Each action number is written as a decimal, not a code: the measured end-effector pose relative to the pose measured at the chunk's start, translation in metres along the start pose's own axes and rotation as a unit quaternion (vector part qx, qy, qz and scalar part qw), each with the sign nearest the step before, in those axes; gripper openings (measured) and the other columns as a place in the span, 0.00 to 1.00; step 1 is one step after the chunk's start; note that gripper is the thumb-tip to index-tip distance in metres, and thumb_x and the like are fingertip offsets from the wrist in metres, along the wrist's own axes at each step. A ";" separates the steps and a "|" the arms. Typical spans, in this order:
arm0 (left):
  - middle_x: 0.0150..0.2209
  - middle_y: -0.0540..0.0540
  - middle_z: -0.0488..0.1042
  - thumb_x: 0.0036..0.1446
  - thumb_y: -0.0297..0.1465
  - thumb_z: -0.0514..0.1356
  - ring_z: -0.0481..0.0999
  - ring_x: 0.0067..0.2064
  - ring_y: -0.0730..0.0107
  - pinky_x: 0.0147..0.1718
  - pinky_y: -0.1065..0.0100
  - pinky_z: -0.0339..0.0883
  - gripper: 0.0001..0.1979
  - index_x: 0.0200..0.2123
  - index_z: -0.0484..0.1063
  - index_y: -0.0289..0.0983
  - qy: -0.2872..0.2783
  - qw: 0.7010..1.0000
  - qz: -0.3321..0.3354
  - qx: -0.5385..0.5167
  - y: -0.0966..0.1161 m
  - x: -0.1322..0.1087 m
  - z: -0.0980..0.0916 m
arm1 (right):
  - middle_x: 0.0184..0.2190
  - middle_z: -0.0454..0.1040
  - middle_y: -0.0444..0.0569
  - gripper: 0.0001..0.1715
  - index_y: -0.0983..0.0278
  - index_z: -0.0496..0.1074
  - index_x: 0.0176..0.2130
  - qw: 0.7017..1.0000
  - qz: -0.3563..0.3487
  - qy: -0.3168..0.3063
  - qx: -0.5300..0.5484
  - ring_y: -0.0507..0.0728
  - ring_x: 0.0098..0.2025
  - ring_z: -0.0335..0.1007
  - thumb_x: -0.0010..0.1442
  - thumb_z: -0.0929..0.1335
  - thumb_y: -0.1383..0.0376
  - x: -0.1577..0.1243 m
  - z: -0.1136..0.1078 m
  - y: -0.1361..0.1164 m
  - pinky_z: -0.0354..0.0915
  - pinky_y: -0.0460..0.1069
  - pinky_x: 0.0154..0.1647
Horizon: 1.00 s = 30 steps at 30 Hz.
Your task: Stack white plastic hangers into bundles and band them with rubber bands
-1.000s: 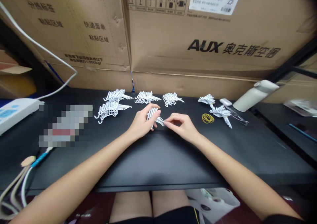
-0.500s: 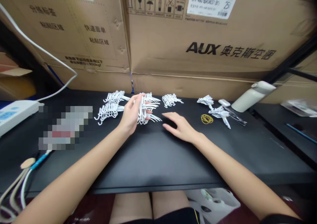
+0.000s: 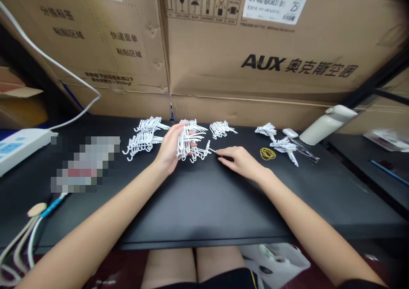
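My left hand is closed around a bunch of white wire hooks, whose straight ends stick out to the right. To its right, my right hand pinches the end of a single white hook between thumb and forefinger. That hook's curved part stands up just beside the bunch. More loose hooks show below the fingers of my left hand, and a row of hooks lies behind it. Two piles of hooks lie to the left, and another small pile sits behind my right hand.
At the right are yellow rubber bands, more white hooks, a clear plastic bag and a pale bottle lying tilted. Large cartons stand along the back. A white power strip and a blurred-out object are at the left.
My right hand, open half a second ago, has drawn slightly right and closed on one white hook. My left hand keeps its bunch in nearly the same place.
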<state>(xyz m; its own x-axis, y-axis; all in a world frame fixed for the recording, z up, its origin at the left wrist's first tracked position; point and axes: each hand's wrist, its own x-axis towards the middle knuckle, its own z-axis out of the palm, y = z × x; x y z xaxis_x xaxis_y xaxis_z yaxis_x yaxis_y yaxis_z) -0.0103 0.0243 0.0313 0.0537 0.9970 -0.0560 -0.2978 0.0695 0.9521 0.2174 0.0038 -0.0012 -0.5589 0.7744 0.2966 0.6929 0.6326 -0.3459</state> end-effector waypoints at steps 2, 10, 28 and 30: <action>0.37 0.46 0.75 0.58 0.34 0.55 0.75 0.25 0.70 0.15 0.71 0.69 0.12 0.45 0.67 0.40 -0.010 1.000 0.013 0.014 0.000 -0.001 0.001 | 0.39 0.79 0.52 0.11 0.64 0.77 0.40 0.998 0.055 0.029 0.002 0.60 0.41 0.76 0.60 0.66 0.68 0.000 0.002 0.004 0.68 0.53 0.45; 0.38 0.44 0.75 0.59 0.39 0.56 0.75 0.22 0.72 0.14 0.73 0.67 0.15 0.46 0.67 0.38 -0.069 0.987 0.083 0.116 -0.008 -0.007 0.005 | 0.29 0.79 0.50 0.07 0.66 0.76 0.33 0.981 0.143 0.113 0.062 0.57 0.31 0.76 0.54 0.67 0.71 0.000 -0.001 0.022 0.71 0.51 0.36; 0.38 0.45 0.75 0.59 0.41 0.55 0.77 0.25 0.71 0.20 0.74 0.65 0.17 0.47 0.69 0.38 -0.097 0.951 0.177 0.236 -0.019 -0.016 0.005 | 0.31 0.79 0.50 0.15 0.66 0.77 0.31 0.902 0.156 0.204 0.346 0.58 0.34 0.77 0.44 0.76 0.60 0.002 -0.026 -0.003 0.73 0.54 0.42; 0.37 0.45 0.75 0.60 0.41 0.54 0.74 0.24 0.74 0.21 0.74 0.64 0.17 0.47 0.69 0.38 -0.087 0.940 0.199 0.261 -0.018 -0.016 0.004 | 0.30 0.79 0.50 0.16 0.65 0.77 0.31 0.892 0.173 0.225 0.353 0.58 0.34 0.77 0.42 0.77 0.59 0.002 -0.027 -0.001 0.73 0.54 0.42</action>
<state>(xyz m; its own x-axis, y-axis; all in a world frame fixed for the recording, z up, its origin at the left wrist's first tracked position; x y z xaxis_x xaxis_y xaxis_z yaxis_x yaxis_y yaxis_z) -0.0017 0.0075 0.0168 0.2057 0.9165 0.3431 0.1796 -0.3800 0.9074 0.2277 0.0046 0.0243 -0.0190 0.9416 0.3362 0.2409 0.3306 -0.9125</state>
